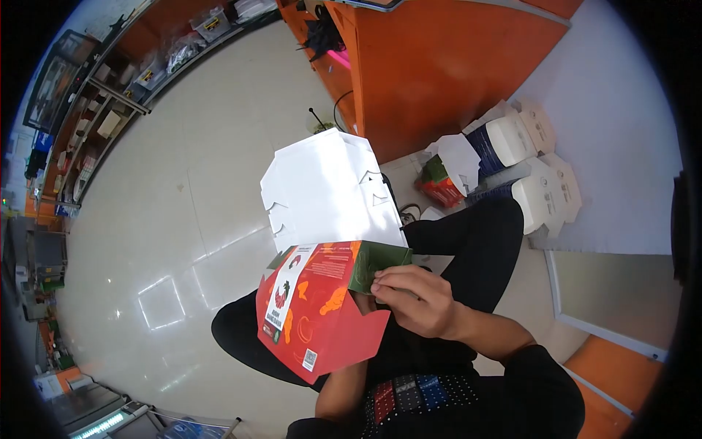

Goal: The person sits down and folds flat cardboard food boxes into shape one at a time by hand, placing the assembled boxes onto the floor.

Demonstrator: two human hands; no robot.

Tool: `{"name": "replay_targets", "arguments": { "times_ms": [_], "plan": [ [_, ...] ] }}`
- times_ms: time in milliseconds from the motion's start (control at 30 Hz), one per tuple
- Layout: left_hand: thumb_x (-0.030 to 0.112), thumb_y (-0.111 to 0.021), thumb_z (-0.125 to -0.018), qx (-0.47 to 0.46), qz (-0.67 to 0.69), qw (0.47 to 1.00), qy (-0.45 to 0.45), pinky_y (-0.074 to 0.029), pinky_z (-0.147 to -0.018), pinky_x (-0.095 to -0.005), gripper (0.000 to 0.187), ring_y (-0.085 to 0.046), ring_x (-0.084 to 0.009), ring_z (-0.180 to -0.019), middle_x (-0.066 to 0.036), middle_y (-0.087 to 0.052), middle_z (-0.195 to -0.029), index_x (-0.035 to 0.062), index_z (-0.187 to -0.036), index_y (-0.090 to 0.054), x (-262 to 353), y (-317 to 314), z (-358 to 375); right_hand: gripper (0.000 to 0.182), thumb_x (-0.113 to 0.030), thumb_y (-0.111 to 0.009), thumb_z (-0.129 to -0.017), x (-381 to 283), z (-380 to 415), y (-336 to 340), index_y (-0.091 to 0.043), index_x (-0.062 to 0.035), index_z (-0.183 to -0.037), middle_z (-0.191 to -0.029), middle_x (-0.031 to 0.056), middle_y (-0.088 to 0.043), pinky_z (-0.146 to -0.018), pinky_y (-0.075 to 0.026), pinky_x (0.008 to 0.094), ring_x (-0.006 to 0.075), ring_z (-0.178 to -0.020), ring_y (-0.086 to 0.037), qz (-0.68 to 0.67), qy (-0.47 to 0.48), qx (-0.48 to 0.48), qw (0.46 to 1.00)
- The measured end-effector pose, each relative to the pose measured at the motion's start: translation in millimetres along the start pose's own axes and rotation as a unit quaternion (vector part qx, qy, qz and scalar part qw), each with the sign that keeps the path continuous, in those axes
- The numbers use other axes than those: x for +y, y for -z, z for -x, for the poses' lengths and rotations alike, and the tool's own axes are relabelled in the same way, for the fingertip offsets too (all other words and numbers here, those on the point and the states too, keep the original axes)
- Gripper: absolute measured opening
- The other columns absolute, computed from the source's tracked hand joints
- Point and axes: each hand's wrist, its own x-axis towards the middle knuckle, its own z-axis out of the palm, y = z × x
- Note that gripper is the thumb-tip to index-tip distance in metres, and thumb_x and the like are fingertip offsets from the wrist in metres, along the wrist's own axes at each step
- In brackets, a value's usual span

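Note:
A partly folded cardboard food box (314, 300) rests over my lap. Its near panel is red with orange shapes, a white label strip and a small square code. From its far edge a wide white lid panel (329, 190) with slotted sides stands open. My right hand (420, 298) pinches the green side flap (374, 265) at the box's right corner, thumb and fingers closed on it. Of my left arm only the forearm (344, 388) shows, reaching up behind the red panel; that hand is hidden by the box.
Stacks of folded boxes (512, 168) stand on the floor at the right, beside an orange cabinet (439, 66) and a pale wall. One red and green box (442, 183) sits with them. Shelves with bins (150, 73) line the far left, beyond a tiled floor (183, 175).

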Motion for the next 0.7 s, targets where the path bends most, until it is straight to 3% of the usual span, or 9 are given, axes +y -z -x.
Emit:
{"name": "replay_targets", "arguments": {
  "times_ms": [167,267,367,700],
  "plan": [
    [0.016,-0.054,-0.1,0.009,0.039,0.999,0.007,-0.053,-0.085,-0.0326,0.026,-0.065,-0.0211,-0.101,-0.009,-0.066,-0.111,0.002,-0.121,-0.058,7.4,-3.7,0.6,0.031,0.002,-0.074,-0.074,0.6,-0.2,-5.3,-0.068,0.0057,-0.104,-0.101,0.0154,-0.066,-0.075,-0.061,0.0354,0.0302,-0.092,-0.071,-0.067,-0.022,0.023,0.997],
    [0.016,-0.053,-0.101,0.013,0.054,0.998,0.007,-0.053,-0.086,-0.0329,0.026,-0.065,-0.0214,-0.102,-0.009,-0.065,-0.112,0.0019,-0.122,-0.058,10.2,-3.7,2.2,0.028,0.001,-0.073,-0.076,2.0,-2.4,-1.5,-0.068,0.0065,-0.103,-0.099,0.0153,-0.065,-0.073,-0.061,0.0348,0.0303,-0.091,-0.07,0.007,0.038,-0.008,0.999],
    [0.016,-0.053,-0.101,0.012,0.065,0.998,0.009,-0.053,-0.087,-0.0331,0.027,-0.064,-0.0216,-0.102,-0.009,-0.065,-0.113,0.0018,-0.123,-0.058,10.8,-5.1,2.2,0.031,0.006,-0.074,-0.07,4.4,-2.8,0.8,-0.069,0.0059,-0.1,-0.098,0.0152,-0.065,-0.07,-0.061,0.0343,0.0299,-0.089,-0.07,0.028,0.071,-0.025,0.997],
    [0.015,-0.051,-0.102,0.013,0.09,0.996,0.01,-0.053,-0.09,-0.0341,0.028,-0.064,-0.0225,-0.106,-0.011,-0.064,-0.116,0.0016,-0.126,-0.057,21.3,-15.2,7.5,0.028,0.002,-0.076,-0.071,0.4,-16.0,6.9,-0.07,0.0068,-0.098,-0.096,0.0152,-0.063,-0.066,-0.059,0.0335,0.0297,-0.086,-0.068,0.035,0.086,-0.037,0.995]
  ]
}}
